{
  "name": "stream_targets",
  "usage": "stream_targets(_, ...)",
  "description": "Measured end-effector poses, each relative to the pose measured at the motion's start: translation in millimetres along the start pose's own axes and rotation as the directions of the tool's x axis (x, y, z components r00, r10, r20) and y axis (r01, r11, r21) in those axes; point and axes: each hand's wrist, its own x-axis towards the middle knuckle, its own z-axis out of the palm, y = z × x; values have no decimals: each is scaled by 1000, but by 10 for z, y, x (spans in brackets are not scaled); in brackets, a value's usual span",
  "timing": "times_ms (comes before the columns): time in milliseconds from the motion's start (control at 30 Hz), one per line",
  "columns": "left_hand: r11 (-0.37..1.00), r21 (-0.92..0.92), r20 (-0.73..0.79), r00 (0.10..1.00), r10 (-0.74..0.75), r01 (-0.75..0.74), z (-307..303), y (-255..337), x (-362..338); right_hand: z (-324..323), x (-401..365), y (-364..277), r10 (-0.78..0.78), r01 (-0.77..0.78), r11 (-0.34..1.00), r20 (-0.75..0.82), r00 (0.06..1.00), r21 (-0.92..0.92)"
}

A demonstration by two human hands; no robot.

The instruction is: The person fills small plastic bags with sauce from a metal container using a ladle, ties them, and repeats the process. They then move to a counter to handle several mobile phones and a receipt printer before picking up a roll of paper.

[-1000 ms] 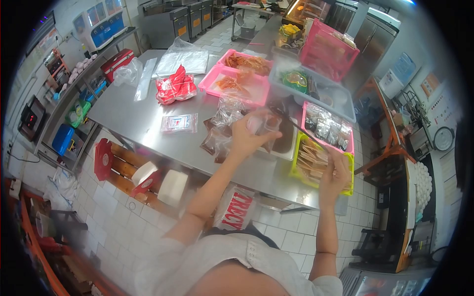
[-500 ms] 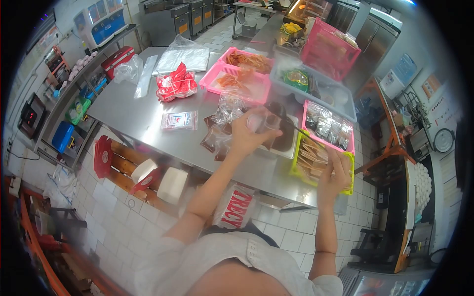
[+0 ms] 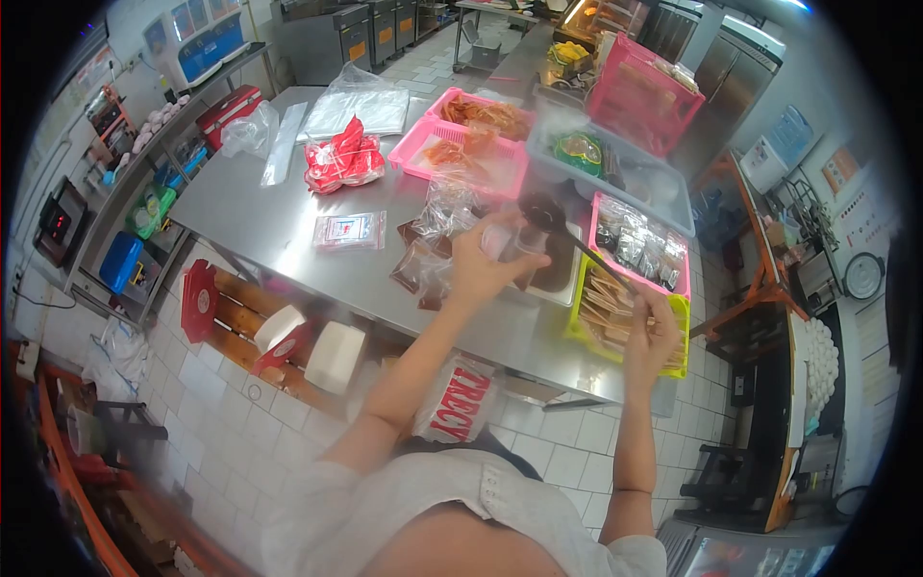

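Observation:
My left hand (image 3: 481, 264) is closed around a small clear plastic cup (image 3: 527, 243), held over the table. In my right hand (image 3: 654, 332) is the handle of a black ladle (image 3: 606, 264). Its dark bowl sits just above and beyond the cup. Below lies a pale-rimmed tray of brown sauce (image 3: 558, 269), partly hidden by the cup and ladle. To the left of my left hand are clear plastic bags with brown contents (image 3: 418, 269). A yellow basket of wooden sticks (image 3: 603, 308) stands beside my right hand.
The steel table (image 3: 250, 216) carries a red plastic bag (image 3: 343, 163), pink baskets (image 3: 413, 159) of orange-brown food and a clear bin (image 3: 548, 173). A pink basket of dark packets (image 3: 639, 245) stands at the right. Wooden stools (image 3: 231, 317) are below the table.
The ladle's bowl has risen slightly and shows more clearly beyond the cup. My right hand has shifted a little downward. My left hand keeps its hold on the cup.

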Motion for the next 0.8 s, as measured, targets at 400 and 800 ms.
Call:
stream_targets(400, 1000, 13, -10, 1000, 16, -16, 9, -31, -141, 146, -36, 338, 250, -257, 942, 61, 966, 217)
stream_targets(800, 994, 31, 21, 994, -103, 102, -21, -32, -676, 884, -640, 174, -172, 210, 965, 229, 958, -155)
